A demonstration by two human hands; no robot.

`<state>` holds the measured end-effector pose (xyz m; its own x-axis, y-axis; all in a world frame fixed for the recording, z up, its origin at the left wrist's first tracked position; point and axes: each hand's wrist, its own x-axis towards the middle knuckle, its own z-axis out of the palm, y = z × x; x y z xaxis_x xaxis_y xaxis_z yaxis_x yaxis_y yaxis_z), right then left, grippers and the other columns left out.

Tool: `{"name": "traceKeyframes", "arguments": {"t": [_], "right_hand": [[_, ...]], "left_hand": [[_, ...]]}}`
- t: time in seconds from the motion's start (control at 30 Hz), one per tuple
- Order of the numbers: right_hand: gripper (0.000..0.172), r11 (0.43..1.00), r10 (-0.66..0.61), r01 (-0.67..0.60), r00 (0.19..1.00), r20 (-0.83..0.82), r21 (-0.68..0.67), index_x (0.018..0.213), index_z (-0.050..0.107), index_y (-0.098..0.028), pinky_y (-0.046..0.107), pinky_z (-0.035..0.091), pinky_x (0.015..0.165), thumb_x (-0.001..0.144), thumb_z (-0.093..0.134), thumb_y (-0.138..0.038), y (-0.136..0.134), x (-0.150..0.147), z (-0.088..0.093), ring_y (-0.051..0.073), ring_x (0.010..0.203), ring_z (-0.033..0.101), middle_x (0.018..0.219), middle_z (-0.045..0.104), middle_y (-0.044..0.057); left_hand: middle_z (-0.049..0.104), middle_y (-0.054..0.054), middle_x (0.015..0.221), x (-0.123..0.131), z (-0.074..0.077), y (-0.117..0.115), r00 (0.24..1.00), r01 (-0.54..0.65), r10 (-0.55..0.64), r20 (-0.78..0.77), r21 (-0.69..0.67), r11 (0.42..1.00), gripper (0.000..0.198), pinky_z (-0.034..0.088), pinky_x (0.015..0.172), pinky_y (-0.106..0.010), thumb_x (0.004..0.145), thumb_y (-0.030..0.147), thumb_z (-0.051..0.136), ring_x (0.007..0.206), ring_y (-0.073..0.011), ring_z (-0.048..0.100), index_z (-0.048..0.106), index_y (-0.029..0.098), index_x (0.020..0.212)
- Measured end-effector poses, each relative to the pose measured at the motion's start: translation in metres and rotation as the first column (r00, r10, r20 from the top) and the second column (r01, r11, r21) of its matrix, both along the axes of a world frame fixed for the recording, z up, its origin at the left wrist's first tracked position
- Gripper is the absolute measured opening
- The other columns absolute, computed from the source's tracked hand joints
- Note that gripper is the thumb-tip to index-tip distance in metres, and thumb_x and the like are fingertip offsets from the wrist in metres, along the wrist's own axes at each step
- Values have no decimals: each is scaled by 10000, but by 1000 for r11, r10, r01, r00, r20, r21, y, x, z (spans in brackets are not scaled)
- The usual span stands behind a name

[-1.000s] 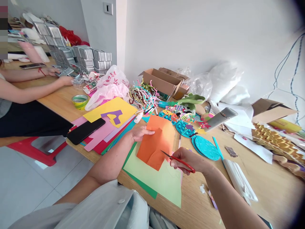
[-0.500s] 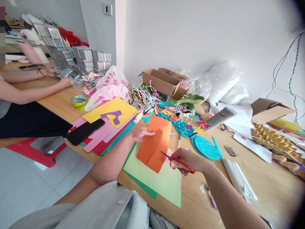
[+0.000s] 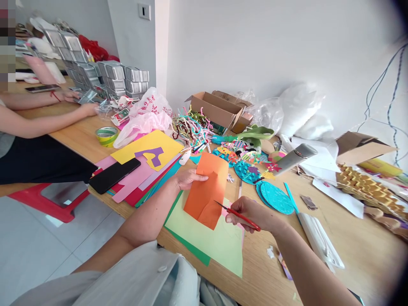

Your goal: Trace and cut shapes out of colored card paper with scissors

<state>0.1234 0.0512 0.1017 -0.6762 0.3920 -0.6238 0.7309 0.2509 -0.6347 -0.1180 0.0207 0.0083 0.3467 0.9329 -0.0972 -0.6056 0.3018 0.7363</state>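
Observation:
My left hand (image 3: 188, 178) pinches the upper left edge of a folded orange paper sheet (image 3: 205, 193) and holds it tilted above the table. My right hand (image 3: 251, 214) grips small red-handled scissors (image 3: 237, 214), whose blades point left and meet the sheet's lower right edge. Under the sheet lie a light green sheet (image 3: 216, 242) and a darker green one (image 3: 186, 242) on the wooden table (image 3: 366, 250).
A black phone (image 3: 114, 174) rests on a stack of coloured sheets at left. Teal paper discs (image 3: 276, 197), cut-outs, pipe cleaners (image 3: 189, 125), a grey flask (image 3: 295, 157), cardboard boxes (image 3: 216, 108) and plastic bags crowd the back. Another person's arms (image 3: 47, 121) rest on the table far left, near a tape roll (image 3: 107, 135).
The orange sheet has turned slightly and narrowed in my left hand, and the scissors have stayed at its lower right edge. The rest has not moved.

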Motion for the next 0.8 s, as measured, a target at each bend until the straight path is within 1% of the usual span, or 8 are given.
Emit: {"name": "traceKeyframes", "arguments": {"t": [0.07, 0.23, 0.4, 0.53, 0.7, 0.8], "right_hand": [[455, 1000, 13, -13, 1000, -2, 8, 559, 521, -159, 173, 256, 317, 701, 658, -569, -1, 1, 1, 65, 311, 403, 356, 445, -49], [462, 997, 80, -80, 997, 0, -4, 633, 569, -150, 182, 283, 333, 740, 606, -598, 3, 6, -3, 79, 341, 434, 401, 492, -30], [456, 993, 118, -118, 993, -9, 12, 559, 501, -163, 181, 292, 348, 737, 627, -562, 5, 4, -1, 86, 372, 466, 424, 510, -15], [453, 990, 138, -138, 990, 9, 32, 547, 487, -162, 183, 283, 353, 743, 623, -547, 5, 1, 0, 84, 377, 465, 438, 517, -8], [448, 991, 131, -132, 991, 31, 31, 547, 493, -161, 195, 316, 376, 737, 620, -547, 3, -5, 2, 96, 391, 486, 447, 522, -3], [454, 991, 122, -125, 991, 59, 49, 519, 474, -165, 194, 296, 369, 719, 636, -539, 1, -9, 5, 79, 359, 441, 411, 489, -18]], "left_hand": [[706, -105, 1025, 0, -1, 0, 999, 11, -10, -36, 29, 1000, 399, 431, 918, -387, 618, 154, 784, 975, -241, 647, 684, 156, 1004], [707, -102, 1022, 1, -5, 1, 997, 22, -16, -79, 78, 997, 426, 431, 911, -391, 591, 140, 788, 1005, -257, 633, 687, 167, 1004], [692, -113, 1066, 1, -8, 3, 995, 39, -28, -93, 121, 992, 418, 406, 944, -402, 617, 157, 770, 1074, -270, 600, 680, 168, 1025], [680, -120, 1099, 1, -7, 2, 994, 51, -38, -104, 124, 991, 436, 396, 962, -407, 619, 168, 769, 1101, -274, 582, 670, 167, 1044], [679, -134, 1096, 3, -3, 0, 991, 49, -34, -128, 117, 992, 409, 405, 953, -417, 611, 180, 772, 1094, -293, 577, 674, 143, 1007], [685, -132, 1079, 3, -1, -1, 991, 54, -39, -131, 118, 991, 387, 396, 965, -431, 615, 172, 761, 1121, -308, 558, 674, 139, 991]]}}
